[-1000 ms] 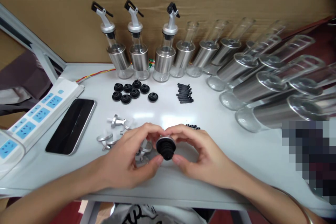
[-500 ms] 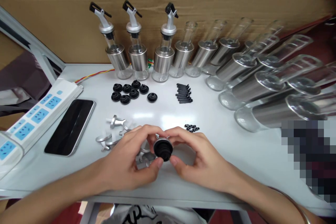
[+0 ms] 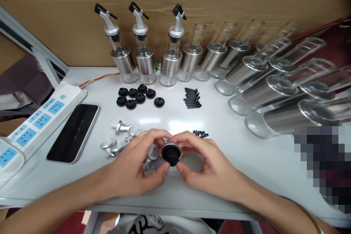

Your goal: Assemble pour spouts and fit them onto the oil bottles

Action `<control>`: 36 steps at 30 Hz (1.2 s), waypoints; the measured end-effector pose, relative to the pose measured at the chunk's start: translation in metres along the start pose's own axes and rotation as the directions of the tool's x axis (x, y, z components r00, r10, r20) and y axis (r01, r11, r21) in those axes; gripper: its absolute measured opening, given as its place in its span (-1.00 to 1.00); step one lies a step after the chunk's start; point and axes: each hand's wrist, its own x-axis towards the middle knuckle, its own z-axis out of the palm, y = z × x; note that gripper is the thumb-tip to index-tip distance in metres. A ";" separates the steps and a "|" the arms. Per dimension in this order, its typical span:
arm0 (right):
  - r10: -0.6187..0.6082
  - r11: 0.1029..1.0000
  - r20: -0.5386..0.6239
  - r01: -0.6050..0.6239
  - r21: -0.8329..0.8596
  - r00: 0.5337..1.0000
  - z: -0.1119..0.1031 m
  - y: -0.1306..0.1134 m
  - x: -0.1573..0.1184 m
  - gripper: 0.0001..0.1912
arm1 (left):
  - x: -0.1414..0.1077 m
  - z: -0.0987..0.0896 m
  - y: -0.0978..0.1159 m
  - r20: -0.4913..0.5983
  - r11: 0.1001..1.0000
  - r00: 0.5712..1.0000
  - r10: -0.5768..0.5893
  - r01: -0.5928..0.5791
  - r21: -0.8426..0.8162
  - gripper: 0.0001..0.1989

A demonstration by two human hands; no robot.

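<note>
Between my fingertips is a bottle pourer (image 3: 171, 153), its ribbed black rubber stopper facing me and a silver rim around it. My left hand (image 3: 137, 164) pinches it from the left, with the thumb at the stopper's lower end. From the right, my right hand (image 3: 204, 164) grips it the same way. Most of the pourer's silver spout is hidden behind the fingers. Several loose silver pourer spouts (image 3: 122, 127) lie beside and behind my left hand. Just beyond my right hand is a small cluster of black rings (image 3: 200, 134).
Black rubber stoppers (image 3: 140, 98) and thin black levers (image 3: 192, 98) lie mid-table. Behind them stand three bottles with pourers (image 3: 171, 62); several open-necked glass bottles (image 3: 238, 76) fill the right. A phone (image 3: 73, 133) and a power strip (image 3: 41, 120) are at left.
Both hands stay on the pourer. It has tilted slightly, and the stopper's lower end sits a little higher. The things on the table have not moved.
</note>
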 end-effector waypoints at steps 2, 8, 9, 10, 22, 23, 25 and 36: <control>-0.003 1.000 0.008 0.003 -0.003 1.000 0.000 0.000 -0.001 -0.76 | 0.000 0.001 0.000 -0.011 1.000 1.000 -0.002 0.002 0.004 -0.53; -0.022 1.000 0.008 0.022 -0.007 1.000 0.000 -0.001 -0.001 -0.74 | 0.000 0.003 0.000 -0.041 0.999 0.999 0.005 -0.003 0.047 -0.51; -0.018 1.000 0.005 0.018 -0.017 1.000 0.000 -0.001 -0.001 -0.75 | 0.001 0.003 0.000 -0.037 0.998 0.999 0.010 -0.008 0.057 -0.51; -0.013 0.999 0.001 0.013 -0.032 1.000 0.001 -0.001 -0.001 -0.75 | 0.001 0.003 0.000 -0.034 0.998 0.999 0.014 -0.012 0.067 -0.51; -0.001 0.986 0.054 0.010 -0.169 0.999 0.000 0.003 -0.002 -0.82 | 0.004 0.004 0.001 0.024 0.989 0.994 0.102 -0.104 0.107 -0.61; -0.003 0.985 0.060 0.013 -0.172 0.998 0.001 0.003 -0.002 -0.82 | 0.004 0.004 0.001 0.027 0.988 0.994 0.107 -0.110 0.109 -0.62; -0.028 0.983 0.058 0.038 -0.180 0.998 0.002 0.004 -0.002 -0.82 | 0.004 0.005 0.001 0.023 0.988 0.994 0.105 -0.107 0.113 -0.63; -0.146 0.942 0.103 0.170 -0.290 0.984 0.003 0.005 -0.004 -0.86 | 0.003 0.009 0.002 -0.021 0.984 0.990 0.139 -0.136 0.112 -0.69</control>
